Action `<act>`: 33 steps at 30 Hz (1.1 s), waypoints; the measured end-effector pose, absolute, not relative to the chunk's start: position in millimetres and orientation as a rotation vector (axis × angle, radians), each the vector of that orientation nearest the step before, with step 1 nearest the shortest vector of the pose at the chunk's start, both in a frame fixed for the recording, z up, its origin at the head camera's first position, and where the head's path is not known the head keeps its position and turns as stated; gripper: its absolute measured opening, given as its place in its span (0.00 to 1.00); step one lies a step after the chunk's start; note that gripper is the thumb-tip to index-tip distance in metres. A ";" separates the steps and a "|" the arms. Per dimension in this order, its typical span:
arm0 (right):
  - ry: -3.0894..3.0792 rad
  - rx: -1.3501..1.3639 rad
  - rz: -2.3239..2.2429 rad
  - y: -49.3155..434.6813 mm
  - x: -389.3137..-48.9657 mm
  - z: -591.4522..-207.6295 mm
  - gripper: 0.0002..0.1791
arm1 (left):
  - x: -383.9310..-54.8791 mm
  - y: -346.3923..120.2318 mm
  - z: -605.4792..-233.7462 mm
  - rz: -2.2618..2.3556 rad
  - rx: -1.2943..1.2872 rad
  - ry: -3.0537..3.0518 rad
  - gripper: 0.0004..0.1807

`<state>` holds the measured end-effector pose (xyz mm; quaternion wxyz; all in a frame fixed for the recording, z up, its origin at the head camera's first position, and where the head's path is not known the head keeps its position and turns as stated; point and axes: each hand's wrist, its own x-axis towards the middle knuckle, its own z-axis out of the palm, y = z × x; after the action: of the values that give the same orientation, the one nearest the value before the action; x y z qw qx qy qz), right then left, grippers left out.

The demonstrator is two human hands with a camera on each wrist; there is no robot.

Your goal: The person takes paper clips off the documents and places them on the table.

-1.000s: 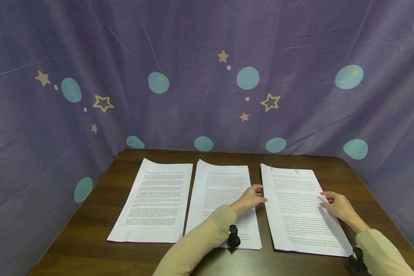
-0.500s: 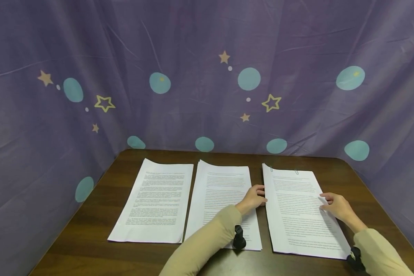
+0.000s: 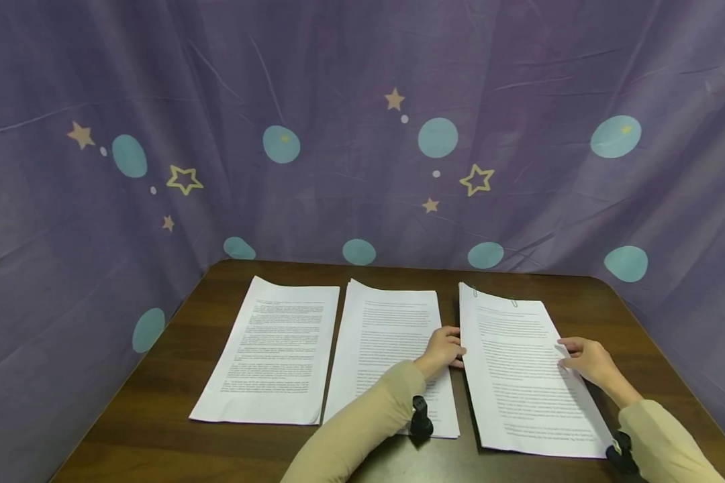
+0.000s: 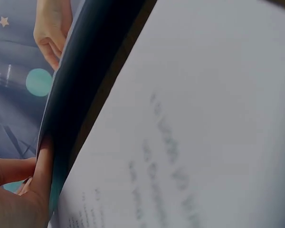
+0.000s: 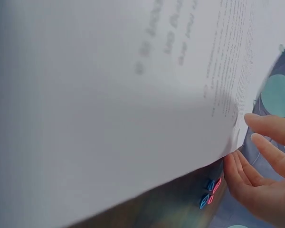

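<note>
Nearest to me, beyond my sleeves (image 3: 362, 422) and the black devices (image 3: 421, 419) at my wrists, my right hand (image 3: 591, 362) and left hand (image 3: 442, 350) face each other across the right stack (image 3: 528, 382). My left thumb and fingers pinch its left edge narrowly; my right fingers curve about the opposite edge, some tips under the paper, and I judge that they grip it too. The stack lies between my hands at the right part of the table (image 3: 157, 449), its left edge raised with a dark shadow beneath. As for progress, I judge this stack to be gathered and fitted with clips: one paper clip (image 3: 474, 292) sits near its far left corner, and a second clip (image 3: 514, 302) farther right along the same far edge. I see none on the other two stacks, so any clipping there looks undone. My stack is white and closely printed, slightly bowed, with its far left corner peaking upward; its sheets look fairly even. Past the paper's edge, my right wrist view shows small blue and pink pieces (image 5: 210, 192), probably more clips. Across to my left lie the middle stack (image 3: 393, 322), a few sheets peeping out at its far left corner, and the left stack (image 3: 272, 349), curled at that same corner. Farthest off hangs a purple curtain (image 3: 350, 194) with stars and pale blue spots.
</note>
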<state>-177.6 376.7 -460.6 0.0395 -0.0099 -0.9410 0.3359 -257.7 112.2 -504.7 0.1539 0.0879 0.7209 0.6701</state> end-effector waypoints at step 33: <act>-2.702 -0.036 1.373 348.9 -179.1 -443.0 0.26 | -233.6 47.9 -455.3 1.994 0.043 2.108 0.23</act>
<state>-179.1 348.9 -443.0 0.0552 -0.0119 -0.8901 0.4523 -233.6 47.9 -455.3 0.1197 0.0147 0.7211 0.6823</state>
